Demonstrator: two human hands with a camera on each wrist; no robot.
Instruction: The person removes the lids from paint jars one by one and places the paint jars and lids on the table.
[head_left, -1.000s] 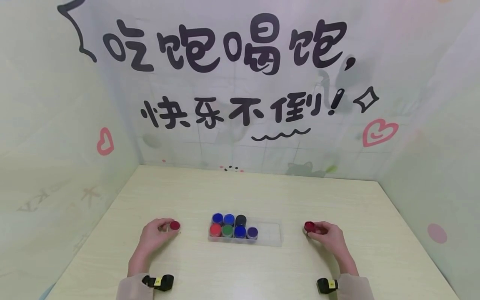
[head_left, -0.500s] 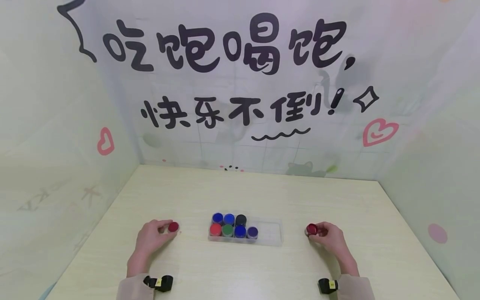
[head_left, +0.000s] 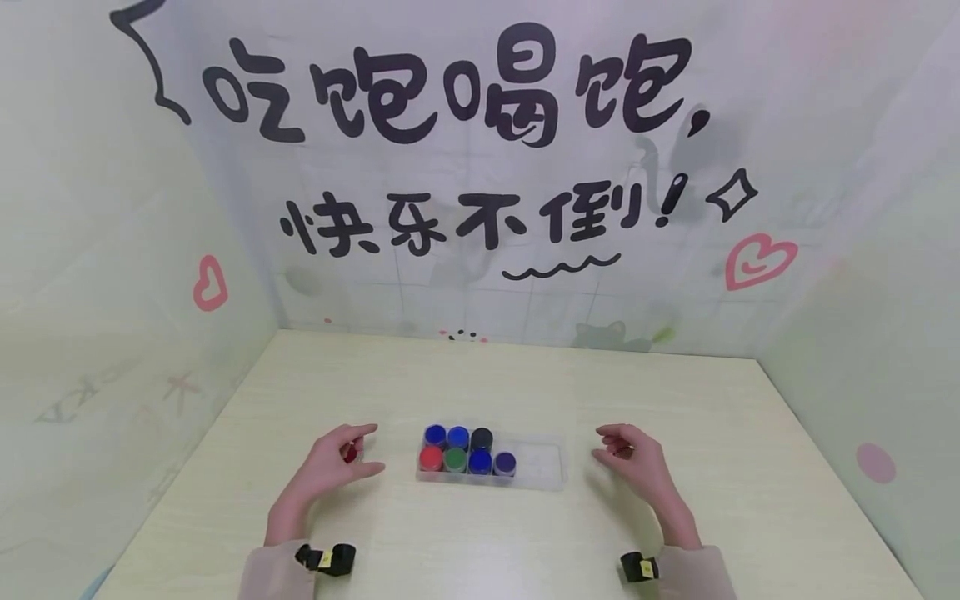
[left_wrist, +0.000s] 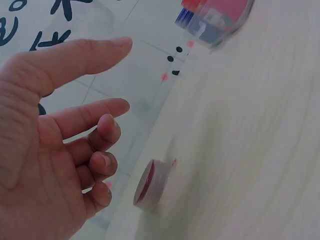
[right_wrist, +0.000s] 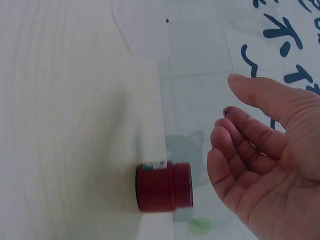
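My left hand (head_left: 322, 468) hovers with thumb and forefinger spread, holding nothing. Below it a small round jar lid (left_wrist: 154, 185), pale at the side and red inside, lies on the table, partly hidden by the hand in the head view. On the other side, my right hand (head_left: 637, 465) is loosely bent and apart from anything. A red paint jar (right_wrist: 162, 187) with its neck uncovered stands under that hand. Between the hands sits a clear plastic tray (head_left: 540, 465) of paint jars. Dark stains mark a right fingertip (right_wrist: 229, 111).
In the tray's left part stand several capped jars, among them a red jar (head_left: 431, 459), a green jar (head_left: 454, 461) and a black jar (head_left: 482, 438). A printed curtain (head_left: 480, 292) encloses the pale wooden table (head_left: 480, 383) at the back and sides.
Both hands have let go: the left of the red lid, the right of the red paint jar. They have moved inward towards the tray, thumbs and fingers parted.
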